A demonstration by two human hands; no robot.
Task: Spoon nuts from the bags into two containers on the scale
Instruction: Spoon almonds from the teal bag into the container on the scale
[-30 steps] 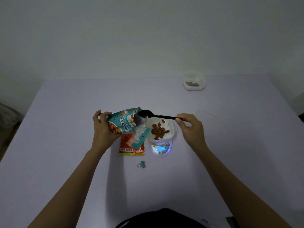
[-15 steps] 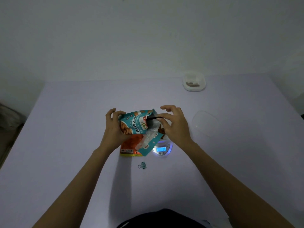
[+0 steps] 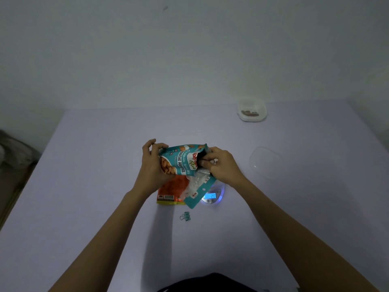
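Teal almond bag point(image 3: 181, 160) gripped in left hand point(image 3: 152, 167).

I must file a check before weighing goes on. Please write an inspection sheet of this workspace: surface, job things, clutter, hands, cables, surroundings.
Surface: lilac table, dimly lit.
Job's things: teal almond bag held above the orange bag, which lies flat; scale lit, its top hidden; second container at the far edge, with nuts; clear lid right of the scale.
Clutter: binder clip near the bags.
Grippers: left hand grips the teal almond bag; right hand curled at its mouth, seemingly on a dark spoon.
Cables: nothing seen.
Surroundings: plain wall; unclear dark heap at left.
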